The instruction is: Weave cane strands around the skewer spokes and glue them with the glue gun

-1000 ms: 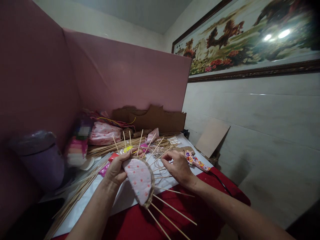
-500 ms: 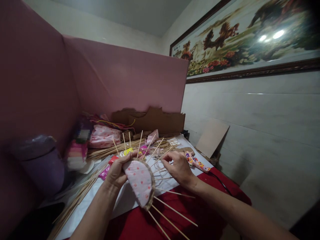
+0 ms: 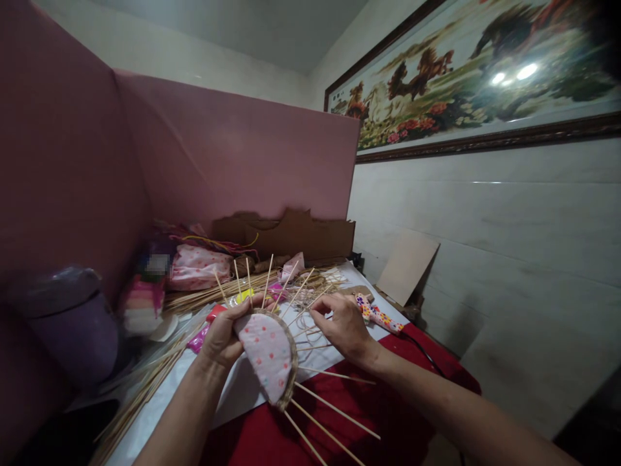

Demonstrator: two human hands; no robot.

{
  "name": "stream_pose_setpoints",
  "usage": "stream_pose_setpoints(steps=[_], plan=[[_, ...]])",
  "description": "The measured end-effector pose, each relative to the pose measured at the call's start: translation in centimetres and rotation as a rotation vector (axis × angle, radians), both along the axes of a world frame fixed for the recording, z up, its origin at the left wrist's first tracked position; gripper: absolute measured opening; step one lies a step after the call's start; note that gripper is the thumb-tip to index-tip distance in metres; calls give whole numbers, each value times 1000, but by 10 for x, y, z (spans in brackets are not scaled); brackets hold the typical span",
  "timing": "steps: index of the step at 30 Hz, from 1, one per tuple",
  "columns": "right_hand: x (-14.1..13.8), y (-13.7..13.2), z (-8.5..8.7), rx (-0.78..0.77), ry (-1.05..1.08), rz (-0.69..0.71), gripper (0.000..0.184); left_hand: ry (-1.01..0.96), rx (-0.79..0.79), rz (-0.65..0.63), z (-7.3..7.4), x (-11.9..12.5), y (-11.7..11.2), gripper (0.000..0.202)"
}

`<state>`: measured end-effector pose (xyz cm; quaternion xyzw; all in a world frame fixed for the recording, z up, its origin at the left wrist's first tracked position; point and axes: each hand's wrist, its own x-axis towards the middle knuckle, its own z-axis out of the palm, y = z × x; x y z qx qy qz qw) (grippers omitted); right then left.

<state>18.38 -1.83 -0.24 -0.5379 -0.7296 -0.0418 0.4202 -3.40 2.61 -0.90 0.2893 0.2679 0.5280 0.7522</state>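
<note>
The left hand (image 3: 222, 338) is gripping the padded base (image 3: 268, 353) above the table (image 3: 252, 437) while the right hand (image 3: 343, 323) is pinching a strand (image 3: 305, 331) shut between its fingertips, and a hard tug is likely risking snapping 1 spoke (image 3: 334, 417).

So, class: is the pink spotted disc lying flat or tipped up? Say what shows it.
Tipped up: the left hand holds the pink spotted disc on edge above the table, spokes fanning from its rim.

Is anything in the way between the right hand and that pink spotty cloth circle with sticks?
Nothing separate. The left hand grips the pink spotted cloth disc by its left edge; only its own thin wooden sticks fan out towards the right hand, whose fingers are among them.
</note>
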Motion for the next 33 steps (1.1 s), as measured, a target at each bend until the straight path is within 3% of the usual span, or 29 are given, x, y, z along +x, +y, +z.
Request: stream_pose_setpoints(steps=[33], plan=[[-1,-2,3,-24,-25,-3,11,-1,-32,56,7,4,-6,34]])
